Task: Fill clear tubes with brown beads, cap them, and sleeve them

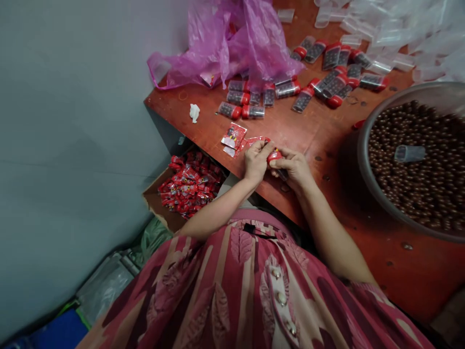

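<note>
Starting left of and nearer the body than the left hand, a cardboard box (154,198) holds a heap of red wrapped pieces (192,182), which look finished. A thin pink bag (218,41) slumps beyond that hand. Just to its left, printed red packets (234,135) lie flat on the tabletop (301,126). The left hand (255,165) is narrow, its fingertips pinched at the red end of a small red-capped tube (275,155). The right hand (296,169) closes around the same tube from the other side, so the piece sits between both hands and seems partway through handling. Farther out, beyond the hands, filled tubes (336,85) with red caps lie scattered, capped but apparently unwrapped. Past them, to the far right, clear empty tubes (394,36) are piled, seemingly unfilled. Well right of the right hand, a tub (363,145) holds many brown balls (436,184), a clear cup (410,153) resting on top.
</note>
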A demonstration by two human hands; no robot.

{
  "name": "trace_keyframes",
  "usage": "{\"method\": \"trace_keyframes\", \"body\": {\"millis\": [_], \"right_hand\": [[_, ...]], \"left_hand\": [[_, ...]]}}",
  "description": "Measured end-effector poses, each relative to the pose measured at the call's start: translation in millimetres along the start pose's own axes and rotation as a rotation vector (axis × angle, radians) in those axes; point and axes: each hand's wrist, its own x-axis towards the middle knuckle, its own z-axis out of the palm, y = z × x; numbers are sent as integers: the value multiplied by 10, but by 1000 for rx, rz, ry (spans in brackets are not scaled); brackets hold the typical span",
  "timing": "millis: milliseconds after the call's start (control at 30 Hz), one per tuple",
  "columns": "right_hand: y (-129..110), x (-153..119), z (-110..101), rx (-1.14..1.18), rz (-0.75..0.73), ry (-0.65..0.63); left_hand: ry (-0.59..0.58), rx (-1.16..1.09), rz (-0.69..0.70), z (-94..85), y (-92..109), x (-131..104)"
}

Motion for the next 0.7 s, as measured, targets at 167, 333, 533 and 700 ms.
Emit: {"method": "trace_keyframes", "body": {"millis": [167, 333, 533, 700], "right_hand": [[38, -5, -35, -17, -28, -33], [80, 16, -61, -46, -53, -108], [27, -38, -75, -165, -87, -23], [-14, -117, -287, -561, -203, 122]], "left_hand": [[8, 17, -35, 32, 34, 16], [12, -21, -111, 50, 106, 13], [80, -180, -196, 46, 269, 40], [30, -225, -155, -108, 423, 60]]}}
